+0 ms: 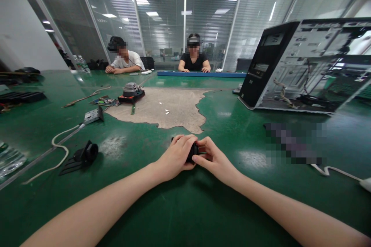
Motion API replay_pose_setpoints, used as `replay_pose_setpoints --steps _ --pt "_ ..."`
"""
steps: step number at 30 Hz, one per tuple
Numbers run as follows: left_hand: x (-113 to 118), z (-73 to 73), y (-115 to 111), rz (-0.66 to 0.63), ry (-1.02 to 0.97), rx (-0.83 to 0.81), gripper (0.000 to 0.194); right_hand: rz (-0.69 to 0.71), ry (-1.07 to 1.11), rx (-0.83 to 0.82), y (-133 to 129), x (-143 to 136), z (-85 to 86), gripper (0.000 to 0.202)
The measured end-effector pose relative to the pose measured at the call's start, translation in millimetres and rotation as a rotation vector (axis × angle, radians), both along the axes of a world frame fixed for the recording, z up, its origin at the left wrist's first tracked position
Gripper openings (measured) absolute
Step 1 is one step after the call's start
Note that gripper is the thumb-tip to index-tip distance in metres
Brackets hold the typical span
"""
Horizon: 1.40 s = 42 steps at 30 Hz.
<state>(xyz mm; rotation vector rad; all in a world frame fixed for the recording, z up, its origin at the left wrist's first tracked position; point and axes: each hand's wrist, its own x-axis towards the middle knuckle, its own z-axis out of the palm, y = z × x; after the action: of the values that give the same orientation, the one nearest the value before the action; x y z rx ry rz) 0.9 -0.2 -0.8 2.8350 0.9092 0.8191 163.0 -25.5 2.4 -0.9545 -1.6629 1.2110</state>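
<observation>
Near the middle of the green table [171,216], both my hands are closed around a small black part [191,154]. My left hand [178,154] wraps over it from the left and covers most of it, so its kind cannot be made out. From the right, my right hand [213,156] pinches its end between thumb and fingers. To the left lies another black plastic piece [85,152] with a round end and thin flat prongs.
An opened computer case [269,65] stands at the right, near a partly blurred dark strip [292,142]. Left of centre are a cooler with a fan [131,90], a circuit board [107,101] and a metal box [94,114] by a white cable [59,146]. Two people sit opposite.
</observation>
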Motion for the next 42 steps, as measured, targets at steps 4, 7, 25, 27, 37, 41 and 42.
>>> replay_pose_setpoints --steps 4,7,25,27,37,41,42 --pt "0.8 2.7 -1.0 0.019 -0.001 0.012 0.055 -0.02 0.059 -0.08 5.6 -1.6 -1.5 0.023" --pt "0.5 2.9 -0.8 0.032 0.003 0.018 0.056 -0.039 0.042 -0.098 8.6 -1.4 -2.5 0.026" --pt "1.1 3.0 -0.3 0.046 0.003 -0.004 0.059 -0.03 0.013 -0.069 6.2 -0.1 -3.7 0.026" --pt "0.9 2.9 0.0 0.047 0.004 0.005 0.059 -0.01 -0.008 -0.056 5.7 0.7 -3.3 0.026" --pt "0.7 3.1 -1.3 0.036 0.002 0.039 0.057 -0.008 0.008 0.002 1.7 -0.1 -0.7 0.017" --pt "0.9 2.6 -1.2 0.051 -0.007 0.033 0.059 -0.037 0.007 -0.038 4.5 0.0 -4.3 0.024" --pt "0.8 2.5 -1.0 0.054 -0.009 0.029 0.059 -0.037 -0.002 -0.035 4.6 0.2 -4.5 0.024"
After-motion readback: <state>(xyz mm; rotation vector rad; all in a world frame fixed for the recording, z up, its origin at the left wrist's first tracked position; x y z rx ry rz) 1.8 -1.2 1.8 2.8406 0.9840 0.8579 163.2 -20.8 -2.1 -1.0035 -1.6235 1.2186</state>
